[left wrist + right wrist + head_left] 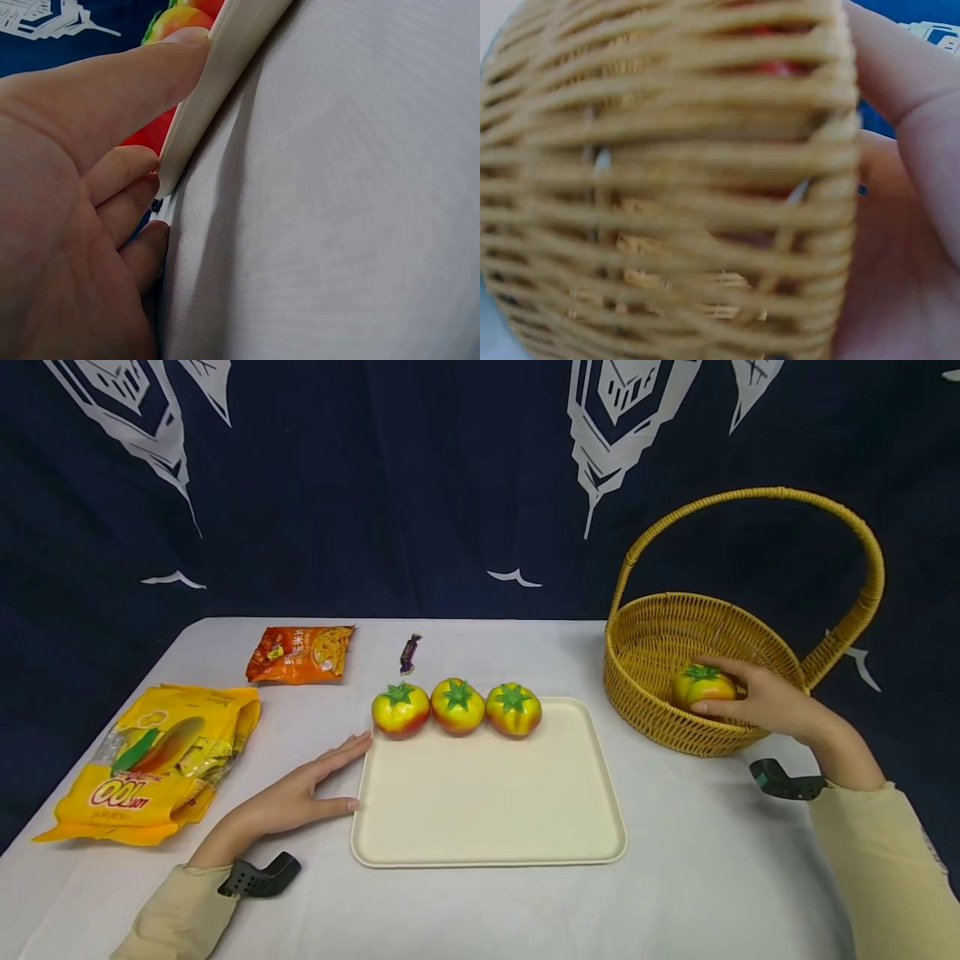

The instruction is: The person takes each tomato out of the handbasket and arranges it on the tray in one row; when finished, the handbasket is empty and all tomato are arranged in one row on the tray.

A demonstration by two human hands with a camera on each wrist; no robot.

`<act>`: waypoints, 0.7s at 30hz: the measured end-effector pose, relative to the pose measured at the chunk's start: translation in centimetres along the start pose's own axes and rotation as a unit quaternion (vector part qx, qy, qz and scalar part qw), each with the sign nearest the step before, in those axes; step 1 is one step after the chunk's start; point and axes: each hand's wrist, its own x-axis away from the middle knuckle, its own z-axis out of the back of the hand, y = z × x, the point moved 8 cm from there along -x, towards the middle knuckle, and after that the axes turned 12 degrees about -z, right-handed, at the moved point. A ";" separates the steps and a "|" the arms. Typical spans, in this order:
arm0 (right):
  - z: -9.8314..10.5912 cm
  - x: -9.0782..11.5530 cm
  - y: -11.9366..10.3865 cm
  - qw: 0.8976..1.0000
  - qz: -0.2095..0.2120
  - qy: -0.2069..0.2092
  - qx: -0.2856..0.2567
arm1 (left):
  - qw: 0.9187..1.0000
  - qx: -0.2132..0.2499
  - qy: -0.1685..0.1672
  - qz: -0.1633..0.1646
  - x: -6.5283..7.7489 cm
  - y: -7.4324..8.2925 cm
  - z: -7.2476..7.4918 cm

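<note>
In the head view my right hand (772,697) reaches over the rim of a wicker basket (660,718) and grips a yellow-and-red tomato (701,687) with a green leafy top, between thumb and fingers. The basket's weave hides most of that tomato in the right wrist view. My left hand (300,793) touches the left edge of a cream tray (487,802), fingers spread and fairly straight. Along the tray's far edge three similar tomatoes sit in a row: a left one (401,710), a middle one (457,707) and a right one (513,710).
Left of my left hand lies a yellow snack bag (150,768). Behind it is an orange snack packet (300,653), and a small dark wrapped candy (408,654) lies beyond the tomatoes. The basket's tall handle (780,493) arches above my right hand. A dark patterned curtain (405,485) hangs behind the table.
</note>
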 end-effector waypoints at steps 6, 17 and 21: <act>1.1 0.8 -2.4 0.993 -0.011 0.065 -0.096 | 1.000 -0.002 -0.003 0.002 0.0 0.1 0.0; -5.7 0.5 -11.5 0.966 0.141 0.051 -0.212 | 1.000 -0.006 -0.001 -0.003 0.1 0.0 0.1; -8.7 -0.5 -11.9 0.968 0.144 0.014 -0.204 | 1.000 -0.009 -0.001 -0.005 0.1 0.0 0.1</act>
